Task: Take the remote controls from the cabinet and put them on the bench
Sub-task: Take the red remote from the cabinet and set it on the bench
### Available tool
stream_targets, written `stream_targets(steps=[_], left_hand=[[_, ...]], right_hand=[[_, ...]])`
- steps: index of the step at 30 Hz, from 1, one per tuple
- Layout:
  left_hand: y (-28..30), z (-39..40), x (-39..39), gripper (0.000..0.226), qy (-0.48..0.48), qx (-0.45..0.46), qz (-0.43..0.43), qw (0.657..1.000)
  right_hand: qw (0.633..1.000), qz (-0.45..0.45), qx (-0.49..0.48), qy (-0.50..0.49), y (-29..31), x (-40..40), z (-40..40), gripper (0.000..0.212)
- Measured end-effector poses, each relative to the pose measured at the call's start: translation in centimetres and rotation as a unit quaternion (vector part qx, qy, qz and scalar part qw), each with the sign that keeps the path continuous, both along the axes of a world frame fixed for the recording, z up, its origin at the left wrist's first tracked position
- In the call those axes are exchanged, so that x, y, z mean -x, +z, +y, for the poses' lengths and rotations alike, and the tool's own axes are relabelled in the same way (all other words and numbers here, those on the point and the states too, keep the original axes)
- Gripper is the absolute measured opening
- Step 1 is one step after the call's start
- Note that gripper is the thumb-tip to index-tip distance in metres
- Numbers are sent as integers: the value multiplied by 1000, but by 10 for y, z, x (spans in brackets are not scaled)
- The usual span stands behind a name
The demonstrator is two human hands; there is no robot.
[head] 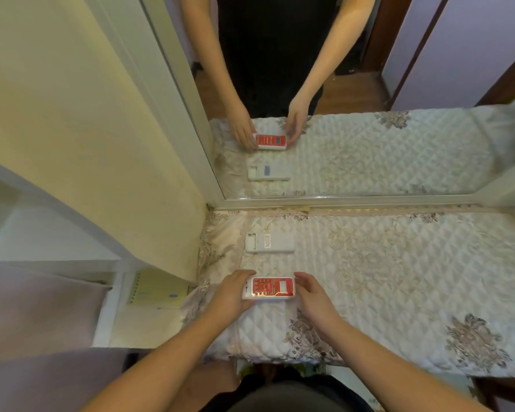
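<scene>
Remote control [268,288], red-faced with a white casing, lying face up and crosswise between both hands on the quilted tabletop [399,278]. Left hand [231,295] curled round its left end, thumb over the top edge; right hand [312,295] touching the right end with bent fingers, whether gripping or merely steadying hard to tell. Probably the setting-down step, second piece nearly placed. Next: letting go at both ends without nudging it, then back toward the cabinet shelf [149,292] left of the left hand, if more remain there. Small pale screen toward the right hand, rows of buttons toward the left. White remote [270,242] already resting face down just beyond the hands, near the mirror [339,114].
</scene>
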State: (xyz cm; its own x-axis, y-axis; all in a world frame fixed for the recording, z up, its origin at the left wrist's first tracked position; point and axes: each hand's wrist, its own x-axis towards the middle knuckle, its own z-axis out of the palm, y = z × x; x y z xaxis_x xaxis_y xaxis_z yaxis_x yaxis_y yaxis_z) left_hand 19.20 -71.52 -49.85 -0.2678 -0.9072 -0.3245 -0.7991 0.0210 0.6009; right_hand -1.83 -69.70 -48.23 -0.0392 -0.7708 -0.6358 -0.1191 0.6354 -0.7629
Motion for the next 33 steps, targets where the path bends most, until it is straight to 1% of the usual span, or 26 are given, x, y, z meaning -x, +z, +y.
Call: stream_targets(steps=[3,5,9,11,13,15,17,21,28,33], left_hand=[[-3,-2,0,71,22,-1,37,999],[-2,-2,0,73,48,-10,55,997],[-4,5,-3,67,125,-29,65,990],[-6,11,-5,60,177,-50,72,980],[-6,16,-5,56,224,-95,110,964],[-7,20,-5,57,248,-134,151,948],[-8,22,-5,58,257,-146,174,939],[-8,23,-3,58,264,-153,192,933],[-4,25,-1,51,261,-149,166,939],[0,32,-3,50,268,-145,158,939]], right_hand=[[1000,1,-3,2,-2,0,-4,38],[1000,17,9,3,-2,1,-5,37],[1000,16,19,-6,-1,1,-2,39],[1000,16,12,-10,-4,0,-1,40],[1000,13,10,-12,-8,-2,0,39],[1000,3,5,-15,-9,-5,1,37],[1000,0,5,-19,-8,-5,2,37],[1000,1,2,-22,-7,-2,3,37],[1000,10,-1,4,-5,3,8,35],[1000,17,-2,23,-6,3,14,35]])
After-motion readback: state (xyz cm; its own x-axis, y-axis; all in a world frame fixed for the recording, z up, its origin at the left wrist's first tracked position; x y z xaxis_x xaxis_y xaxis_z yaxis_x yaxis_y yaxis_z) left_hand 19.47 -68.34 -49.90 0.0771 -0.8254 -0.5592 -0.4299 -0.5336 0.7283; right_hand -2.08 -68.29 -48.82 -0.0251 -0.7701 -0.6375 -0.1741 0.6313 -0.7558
